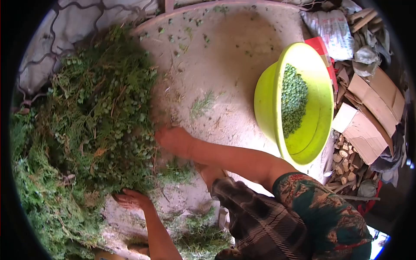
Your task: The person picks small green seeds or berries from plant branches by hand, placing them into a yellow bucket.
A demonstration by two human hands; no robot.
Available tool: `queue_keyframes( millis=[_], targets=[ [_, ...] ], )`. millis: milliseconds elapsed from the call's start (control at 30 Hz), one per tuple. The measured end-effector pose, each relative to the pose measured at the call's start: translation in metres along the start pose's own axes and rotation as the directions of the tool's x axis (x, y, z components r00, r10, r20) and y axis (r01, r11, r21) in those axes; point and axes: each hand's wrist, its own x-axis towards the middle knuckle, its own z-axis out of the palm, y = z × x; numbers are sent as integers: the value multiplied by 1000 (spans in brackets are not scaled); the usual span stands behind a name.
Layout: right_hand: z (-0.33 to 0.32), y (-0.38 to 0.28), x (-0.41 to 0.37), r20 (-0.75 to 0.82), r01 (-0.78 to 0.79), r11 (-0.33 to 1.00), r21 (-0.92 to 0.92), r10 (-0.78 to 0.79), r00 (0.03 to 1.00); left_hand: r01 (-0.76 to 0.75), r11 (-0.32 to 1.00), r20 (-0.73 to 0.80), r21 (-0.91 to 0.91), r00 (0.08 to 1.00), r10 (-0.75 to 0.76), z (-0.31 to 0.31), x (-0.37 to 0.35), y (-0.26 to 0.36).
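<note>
A large heap of green conifer branches (104, 104), dotted with small pale-green cones, covers the left side of the floor. My right hand (173, 139) is at the heap's near edge, its fingers blurred and partly hidden against the greenery. Lower down, my left hand (133, 200) lies along the bottom edge of the heap with its fingers stretched out, touching the foliage. A yellow-green plastic basin (265, 102) leans tilted to the right of my right arm, holding many small green cones (294, 99).
Loose sprigs (203, 105) and fallen cones are scattered over the concrete floor (225, 73). More cut greenery (201, 236) lies near my legs. Cardboard (368, 134), chopped wood (345, 162) and a plastic sack (331, 32) are piled at the right. A metal grille (54, 30) borders the upper left.
</note>
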Motion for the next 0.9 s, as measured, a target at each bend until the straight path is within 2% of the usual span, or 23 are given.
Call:
queue_keyframes(
  millis=[33,67,100,133,167,200,233,267,300,333,400,433,467,500,567,600,633,667,700,733,833,867,900],
  targets=[
    [-4,-1,0,72,-36,999,9,35,997,20,998,2,66,1000,-21,-1,-1,2],
    [3,0,4,71,-51,999,-6,52,996,-111,976,-89,185,988,129,28,-3,-38],
    [13,7,8,41,80,995,57,-82,996,-237,925,-154,299,944,291,62,-7,-66],
    [15,19,3,3,199,975,104,-200,980,-78,997,-98,-27,992,75,-10,2,8],
    [-2,25,-4,4,157,985,73,-157,988,-163,984,-205,-74,968,145,16,1,-16],
    [-27,19,-5,34,-8,900,436,-8,999,-177,976,-180,130,963,198,35,-1,-39],
    [-47,13,-3,101,-150,658,738,111,989,-184,923,-153,339,957,247,48,-3,-48],
    [-61,12,-4,94,-156,664,732,128,987,-197,926,-150,323,955,255,38,-1,-31],
    [-73,10,-8,127,-203,310,929,248,960,-106,954,-76,280,988,132,23,2,-18],
    [-85,8,-13,198,-176,-95,980,333,922,-7,969,0,249,1000,7,9,1,-8],
    [-120,11,-29,64,-6,-153,988,373,926,-40,972,-9,234,999,43,5,-1,-7],
    [-137,22,-40,94,100,-526,845,330,939,-67,973,-14,223,997,71,4,-1,-6],
    [-157,34,-57,-14,287,-712,641,363,932,-102,979,-72,177,991,116,3,-1,-5],
    [-146,76,-70,-475,246,-916,318,70,877,-90,980,-87,178,990,107,7,-3,-7],
    [-193,77,-82,-666,226,-947,229,17,746,-43,970,-2,239,999,44,14,-4,-15],
    [-199,81,-77,-372,413,-762,498,242,896,-34,968,28,249,999,28,13,-4,-12],
    [-203,86,-72,-108,415,-494,764,537,837,-27,970,18,241,1000,23,15,-3,-10],
    [-202,97,-54,62,224,-325,919,679,731,-17,960,53,280,999,3,17,-4,-12],
    [-187,122,-43,43,-34,-29,999,809,586,-9,947,91,322,996,-21,16,-6,-15],
    [-173,150,-28,-173,-375,382,845,858,484,-2,947,91,322,995,-29,10,-7,-13],
    [-163,181,25,-144,-276,299,913,872,467,-20,962,69,273,998,1,0,-4,2],
    [-162,186,42,-202,-596,429,678,889,410,-7,974,56,225,998,-6,-1,-3,3],
    [-160,190,54,-277,-828,453,330,885,374,0,984,46,176,999,-9,-2,-3,2]
  ],
)
